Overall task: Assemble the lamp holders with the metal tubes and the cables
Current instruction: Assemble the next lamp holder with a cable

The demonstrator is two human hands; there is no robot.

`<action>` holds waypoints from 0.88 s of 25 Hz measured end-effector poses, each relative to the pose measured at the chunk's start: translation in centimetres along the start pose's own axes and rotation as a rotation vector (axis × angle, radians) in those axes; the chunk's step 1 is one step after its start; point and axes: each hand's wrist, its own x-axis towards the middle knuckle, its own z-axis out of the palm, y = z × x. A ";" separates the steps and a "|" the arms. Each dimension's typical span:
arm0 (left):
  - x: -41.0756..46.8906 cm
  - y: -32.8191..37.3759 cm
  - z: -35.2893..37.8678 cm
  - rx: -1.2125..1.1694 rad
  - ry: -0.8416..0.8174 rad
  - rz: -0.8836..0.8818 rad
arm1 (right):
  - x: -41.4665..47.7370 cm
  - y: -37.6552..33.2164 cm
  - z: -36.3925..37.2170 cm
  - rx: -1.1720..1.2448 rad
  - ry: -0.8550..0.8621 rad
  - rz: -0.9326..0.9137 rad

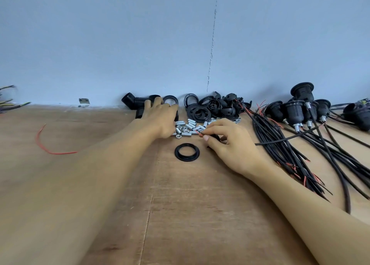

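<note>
My left hand (160,116) reaches far across the table and lies over black lamp holder bodies (133,101) by the wall; its fingers hide what they touch. My right hand (226,142) pinches a black cable (284,137) by its red-tipped end, just in front of a heap of short threaded metal tubes (190,127) and nuts. A loose black ring (187,152) lies flat on the table between my hands. More black rings and holder caps (212,107) are piled behind the tubes.
A bundle of black cables (300,160) with red ends spreads at the right. Assembled lamp holders (300,110) with cables stand at the far right. A red wire (45,146) lies at the left; a metal bracket (84,101) sits by the blue wall.
</note>
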 end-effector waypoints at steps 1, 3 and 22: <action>0.0 0.0 -0.3 0.007 0.034 -0.008 | 0.0 -0.1 -0.1 0.007 -0.003 -0.005; -0.4 0.0 -0.6 -0.024 0.213 0.018 | -0.1 -0.1 -0.2 0.018 -0.009 -0.001; -10.7 2.7 3.4 -0.906 0.587 0.166 | -1.0 -2.8 -0.9 0.633 -0.203 0.178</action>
